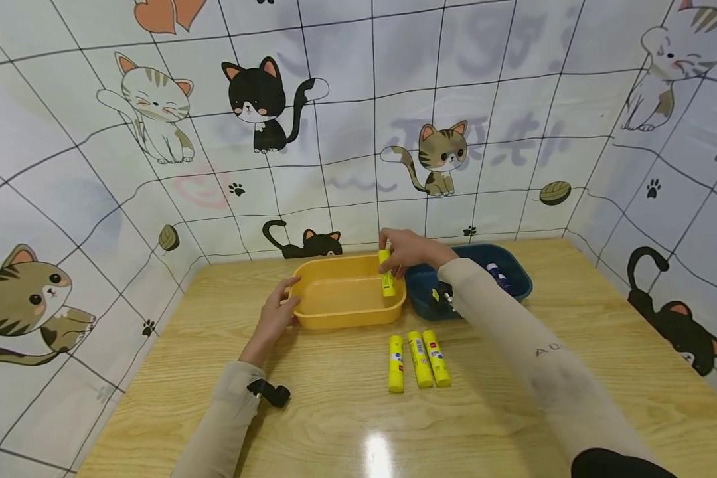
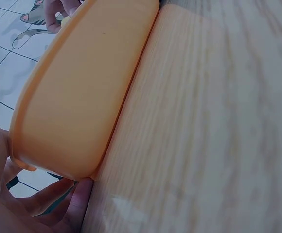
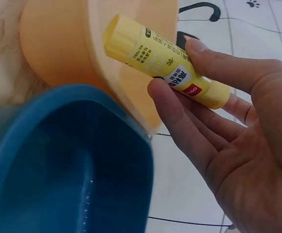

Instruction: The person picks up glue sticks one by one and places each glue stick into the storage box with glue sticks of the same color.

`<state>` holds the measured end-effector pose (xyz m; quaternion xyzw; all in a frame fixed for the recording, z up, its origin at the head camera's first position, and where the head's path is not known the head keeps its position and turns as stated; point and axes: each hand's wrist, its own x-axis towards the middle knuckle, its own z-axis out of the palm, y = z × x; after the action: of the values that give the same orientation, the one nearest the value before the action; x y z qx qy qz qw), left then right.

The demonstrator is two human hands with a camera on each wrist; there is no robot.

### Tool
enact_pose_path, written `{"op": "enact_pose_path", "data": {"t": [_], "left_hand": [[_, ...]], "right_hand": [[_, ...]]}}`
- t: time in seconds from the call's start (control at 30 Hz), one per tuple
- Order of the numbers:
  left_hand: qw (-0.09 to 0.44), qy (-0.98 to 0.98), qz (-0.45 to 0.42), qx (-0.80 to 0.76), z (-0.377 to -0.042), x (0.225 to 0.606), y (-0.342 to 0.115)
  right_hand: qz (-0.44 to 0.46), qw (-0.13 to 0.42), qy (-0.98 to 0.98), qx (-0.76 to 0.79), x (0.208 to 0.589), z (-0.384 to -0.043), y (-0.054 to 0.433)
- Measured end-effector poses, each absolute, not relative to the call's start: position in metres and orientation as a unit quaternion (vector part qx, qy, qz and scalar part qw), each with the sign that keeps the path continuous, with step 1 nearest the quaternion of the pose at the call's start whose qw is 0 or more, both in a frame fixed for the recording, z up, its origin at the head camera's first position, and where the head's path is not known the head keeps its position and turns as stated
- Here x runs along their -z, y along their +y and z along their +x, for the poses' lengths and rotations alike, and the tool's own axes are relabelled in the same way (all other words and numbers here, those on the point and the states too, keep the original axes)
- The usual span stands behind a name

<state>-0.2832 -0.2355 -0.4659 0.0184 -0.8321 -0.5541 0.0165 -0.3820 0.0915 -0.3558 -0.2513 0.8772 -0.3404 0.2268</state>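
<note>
A yellow glue stick [image 3: 165, 63] is pinched between the thumb and fingers of my right hand [image 1: 414, 249]. It is tilted over the right end of the yellow plastic basin [image 1: 346, 318], its lower end below the rim level in the head view. My left hand [image 1: 277, 311] grips the basin's left end, fingers spread along the rim and outer wall. On the table in front lie three more yellow glue sticks [image 1: 420, 359], two side by side and one slightly apart to the left.
A dark blue basin [image 1: 421, 305] stands right against the yellow one. Inside it, toward the right, lies a dark blue stick with a white end [image 1: 498, 276]. Behind both basins rises a wall covering [image 1: 346, 146] printed with cats.
</note>
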Motion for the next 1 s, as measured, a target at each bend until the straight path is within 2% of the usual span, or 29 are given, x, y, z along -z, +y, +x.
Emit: {"op": "enact_pose_path", "data": {"t": [1.0], "left_hand": [[0.013,-0.833,0.017,0.553,-0.284,0.468,-0.237]], "right_hand": [[-0.195,0.240,0.928,0.208,0.364,-0.382,0.062]]}}
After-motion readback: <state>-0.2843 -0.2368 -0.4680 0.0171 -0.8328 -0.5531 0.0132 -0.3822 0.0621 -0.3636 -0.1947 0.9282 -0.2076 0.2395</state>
